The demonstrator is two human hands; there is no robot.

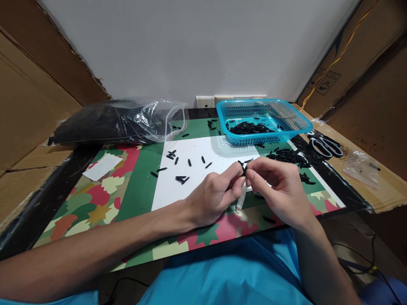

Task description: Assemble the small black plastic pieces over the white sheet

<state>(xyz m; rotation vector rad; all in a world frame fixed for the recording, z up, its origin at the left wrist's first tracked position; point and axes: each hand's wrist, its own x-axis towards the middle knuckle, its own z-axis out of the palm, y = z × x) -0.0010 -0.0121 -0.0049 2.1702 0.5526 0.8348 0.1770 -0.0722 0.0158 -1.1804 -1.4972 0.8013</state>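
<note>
Both hands working one small black piece above the mat's near edge.

We pinch the small black piece [244, 168] between the fingertips of our left hand [216, 197] and right hand [280, 186], both closed on it, just above the white sheet [190, 178]. It looks like a joining or sorting step; next we judge it needs a steady twist. Loose black pieces [178, 163] lie mid-mat; the blue basket [299, 120] sits at the far right corner, scissors [326, 144] beside it.

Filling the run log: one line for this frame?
left hand: pinching small black piece | right hand: pinching same piece | blue basket: holds black pieces
</note>
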